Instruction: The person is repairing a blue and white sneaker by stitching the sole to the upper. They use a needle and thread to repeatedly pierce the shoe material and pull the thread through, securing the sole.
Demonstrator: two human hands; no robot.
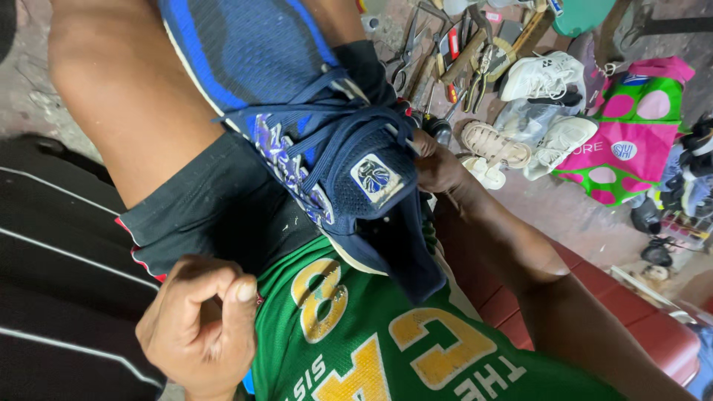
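Note:
A navy blue mesh sneaker [327, 141] with dark laces lies tilted across my bare thigh and black shorts, its tongue patch facing up. My right hand [440, 169] is pressed against the sneaker's far side with its fingers curled. A dark tool handle [438, 129] pokes out above the knuckles. My left hand [199, 327] hovers low on the left over my green jersey, away from the shoe. It is closed in a fist with thumb pinched to forefinger, and I see nothing in it.
Scissors, pliers and other hand tools [445, 56] are scattered on the concrete floor beyond the shoe. Beside them lie white sneakers [541, 76], beige sandals [494, 145] and a pink and green bag [631, 137]. A red bench [639, 327] runs under my right forearm.

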